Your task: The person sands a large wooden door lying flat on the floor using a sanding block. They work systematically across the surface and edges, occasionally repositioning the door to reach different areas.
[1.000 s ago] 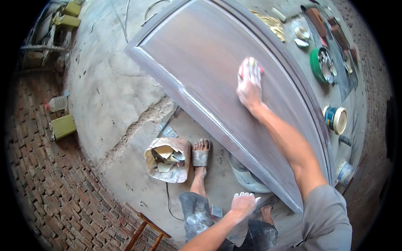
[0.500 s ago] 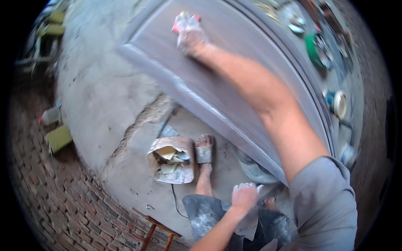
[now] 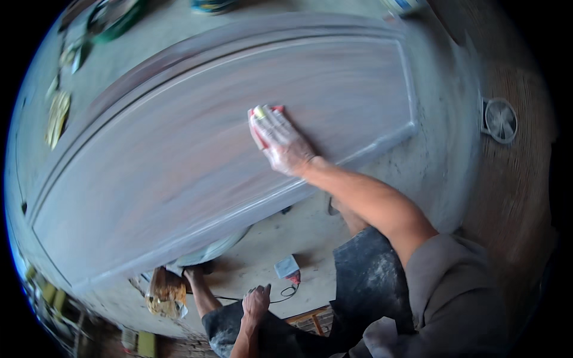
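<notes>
My right hand lies flat over a red pad, pressing it onto a wide grey-brown wooden panel. Only the pad's red edges and a small yellowish patch by the fingertips show; the palm covers the rest. White dust coats this hand. The panel has a raised moulding along its long curved far side and a pale straight near edge. Below that edge my left hand is held over my dark, dusty trouser leg, its fingers curled in with nothing visible in them.
Under the panel's near edge stands a rounded pale tub, beside an open bag of scraps. A grey square block with a red end and black cable lies on the floor. Beyond the panel are a green-rimmed container and a fan.
The view has swung round, so the panel now runs across it. My right hand has shifted along the panel with the red pad under it. The left hand stays curled near my lap.
</notes>
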Action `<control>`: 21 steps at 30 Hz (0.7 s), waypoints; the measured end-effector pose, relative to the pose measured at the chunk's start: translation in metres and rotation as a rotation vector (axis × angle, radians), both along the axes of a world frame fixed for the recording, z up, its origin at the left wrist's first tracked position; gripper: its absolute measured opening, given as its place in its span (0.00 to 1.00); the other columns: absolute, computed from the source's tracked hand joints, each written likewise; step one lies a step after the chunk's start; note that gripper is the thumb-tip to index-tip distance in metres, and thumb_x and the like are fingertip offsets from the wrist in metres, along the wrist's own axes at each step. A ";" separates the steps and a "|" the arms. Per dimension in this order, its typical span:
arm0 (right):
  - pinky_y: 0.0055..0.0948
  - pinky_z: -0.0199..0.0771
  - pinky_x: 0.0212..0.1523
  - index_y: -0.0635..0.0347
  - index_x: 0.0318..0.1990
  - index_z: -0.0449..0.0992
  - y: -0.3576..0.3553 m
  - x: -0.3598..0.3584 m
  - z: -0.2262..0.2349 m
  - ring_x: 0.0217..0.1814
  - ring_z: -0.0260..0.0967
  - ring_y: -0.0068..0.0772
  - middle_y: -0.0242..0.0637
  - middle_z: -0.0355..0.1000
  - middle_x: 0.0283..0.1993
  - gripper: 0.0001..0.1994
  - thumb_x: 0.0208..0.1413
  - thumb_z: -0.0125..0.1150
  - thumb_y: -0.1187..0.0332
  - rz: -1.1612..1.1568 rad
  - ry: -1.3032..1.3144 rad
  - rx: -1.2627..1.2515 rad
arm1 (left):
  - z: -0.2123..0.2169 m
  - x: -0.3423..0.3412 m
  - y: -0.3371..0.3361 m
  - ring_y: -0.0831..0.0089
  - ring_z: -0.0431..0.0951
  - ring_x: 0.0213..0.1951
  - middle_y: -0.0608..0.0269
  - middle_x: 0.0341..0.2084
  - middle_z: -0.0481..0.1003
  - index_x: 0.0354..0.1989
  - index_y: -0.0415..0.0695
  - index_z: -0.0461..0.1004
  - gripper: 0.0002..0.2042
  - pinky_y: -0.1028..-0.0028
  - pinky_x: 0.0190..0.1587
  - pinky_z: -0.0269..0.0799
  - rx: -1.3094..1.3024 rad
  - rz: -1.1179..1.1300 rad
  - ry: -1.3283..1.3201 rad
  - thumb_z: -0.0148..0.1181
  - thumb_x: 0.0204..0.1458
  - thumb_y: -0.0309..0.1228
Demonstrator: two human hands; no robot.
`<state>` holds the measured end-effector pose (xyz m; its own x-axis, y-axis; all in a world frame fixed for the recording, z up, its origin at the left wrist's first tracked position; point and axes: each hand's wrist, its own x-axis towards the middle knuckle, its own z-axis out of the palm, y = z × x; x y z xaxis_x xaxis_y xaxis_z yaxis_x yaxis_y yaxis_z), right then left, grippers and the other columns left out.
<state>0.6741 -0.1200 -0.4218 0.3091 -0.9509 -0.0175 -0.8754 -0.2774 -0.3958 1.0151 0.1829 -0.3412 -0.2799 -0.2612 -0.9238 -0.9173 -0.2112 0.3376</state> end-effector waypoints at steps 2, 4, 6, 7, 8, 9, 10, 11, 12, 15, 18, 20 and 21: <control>0.55 0.54 0.75 0.71 0.71 0.60 0.013 -0.099 -0.010 0.75 0.57 0.58 0.57 0.59 0.73 0.33 0.56 0.58 0.74 -0.025 0.081 -0.083 | -0.003 -0.015 0.017 0.41 0.79 0.41 0.43 0.34 0.81 0.33 0.38 0.79 0.20 0.49 0.46 0.74 -0.025 -0.033 0.030 0.51 0.66 0.44; 0.59 0.57 0.72 0.69 0.69 0.62 0.031 -0.176 -0.031 0.72 0.59 0.61 0.58 0.60 0.71 0.30 0.59 0.58 0.73 -0.118 0.161 -0.156 | 0.002 -0.023 0.014 0.41 0.78 0.42 0.43 0.35 0.80 0.35 0.38 0.78 0.19 0.49 0.45 0.73 0.033 -0.070 0.008 0.51 0.67 0.42; 0.55 0.58 0.73 0.63 0.72 0.59 0.041 -0.261 -0.046 0.72 0.59 0.64 0.59 0.60 0.72 0.30 0.63 0.56 0.70 -0.267 0.202 -0.238 | 0.009 -0.040 0.004 0.42 0.78 0.42 0.44 0.35 0.80 0.36 0.39 0.78 0.17 0.50 0.45 0.73 0.060 -0.079 -0.007 0.51 0.67 0.41; 0.52 0.59 0.73 0.61 0.73 0.57 0.049 -0.313 -0.057 0.72 0.59 0.64 0.58 0.60 0.72 0.29 0.65 0.54 0.68 -0.413 0.270 -0.240 | 0.007 -0.046 -0.002 0.42 0.78 0.42 0.45 0.35 0.80 0.37 0.39 0.78 0.17 0.50 0.45 0.73 0.066 -0.087 0.002 0.51 0.67 0.41; 0.49 0.59 0.73 0.58 0.75 0.55 0.047 -0.338 -0.060 0.73 0.59 0.64 0.57 0.60 0.72 0.29 0.68 0.51 0.65 -0.542 0.319 -0.241 | 0.006 -0.049 -0.003 0.42 0.78 0.42 0.45 0.36 0.80 0.37 0.39 0.78 0.16 0.50 0.46 0.73 0.069 -0.076 -0.006 0.50 0.67 0.40; 0.47 0.59 0.73 0.56 0.76 0.53 0.045 -0.363 -0.056 0.74 0.57 0.63 0.56 0.59 0.73 0.29 0.70 0.49 0.63 -0.784 0.220 0.042 | -0.001 -0.043 0.002 0.42 0.78 0.40 0.44 0.34 0.79 0.35 0.39 0.78 0.16 0.51 0.44 0.73 0.002 -0.073 0.035 0.51 0.67 0.40; 0.45 0.60 0.73 0.55 0.76 0.52 0.028 -0.371 -0.047 0.75 0.56 0.62 0.54 0.57 0.75 0.30 0.71 0.47 0.60 -0.983 0.103 0.343 | 0.002 -0.046 0.008 0.42 0.78 0.40 0.44 0.34 0.79 0.35 0.39 0.77 0.16 0.51 0.44 0.73 -0.030 -0.022 0.030 0.51 0.67 0.39; 0.45 0.58 0.74 0.55 0.77 0.51 0.038 -0.395 -0.051 0.76 0.54 0.61 0.53 0.56 0.76 0.30 0.72 0.45 0.58 -0.953 0.148 0.229 | -0.002 -0.046 0.001 0.42 0.78 0.40 0.45 0.34 0.79 0.35 0.39 0.77 0.15 0.51 0.44 0.73 -0.060 0.006 0.071 0.51 0.67 0.38; 0.44 0.57 0.75 0.55 0.77 0.51 0.042 -0.410 -0.056 0.78 0.51 0.59 0.51 0.54 0.77 0.30 0.72 0.43 0.57 -0.913 0.193 0.110 | -0.007 -0.044 -0.007 0.42 0.78 0.40 0.45 0.34 0.79 0.35 0.39 0.77 0.15 0.50 0.43 0.73 -0.095 0.041 0.113 0.51 0.67 0.38; 0.47 0.42 0.79 0.60 0.77 0.50 0.043 -0.346 -0.071 0.82 0.41 0.55 0.49 0.46 0.81 0.27 0.74 0.39 0.63 -0.660 0.339 -0.063 | 0.006 -0.024 -0.022 0.43 0.78 0.40 0.46 0.34 0.79 0.36 0.39 0.77 0.14 0.52 0.45 0.73 -0.075 0.077 0.111 0.52 0.66 0.36; 0.51 0.34 0.81 0.68 0.77 0.46 0.033 -0.153 -0.050 0.83 0.37 0.58 0.54 0.43 0.81 0.30 0.72 0.41 0.67 -0.411 0.140 -0.017 | 0.023 0.020 -0.014 0.47 0.79 0.42 0.49 0.35 0.80 0.37 0.40 0.79 0.16 0.53 0.48 0.73 -0.138 0.157 0.085 0.52 0.66 0.41; 0.54 0.32 0.81 0.70 0.77 0.45 0.018 -0.027 -0.013 0.83 0.37 0.63 0.57 0.43 0.81 0.32 0.69 0.45 0.69 -0.248 0.137 0.000 | 0.041 0.035 -0.042 0.49 0.80 0.42 0.50 0.33 0.80 0.35 0.41 0.79 0.18 0.54 0.48 0.75 -0.208 0.166 0.138 0.51 0.67 0.43; 0.55 0.34 0.81 0.72 0.76 0.47 0.014 0.031 -0.004 0.82 0.38 0.64 0.57 0.44 0.80 0.32 0.68 0.46 0.70 -0.200 0.120 -0.013 | 0.049 0.043 -0.047 0.49 0.81 0.39 0.48 0.31 0.80 0.34 0.41 0.79 0.20 0.54 0.46 0.75 -0.214 0.272 0.083 0.50 0.68 0.43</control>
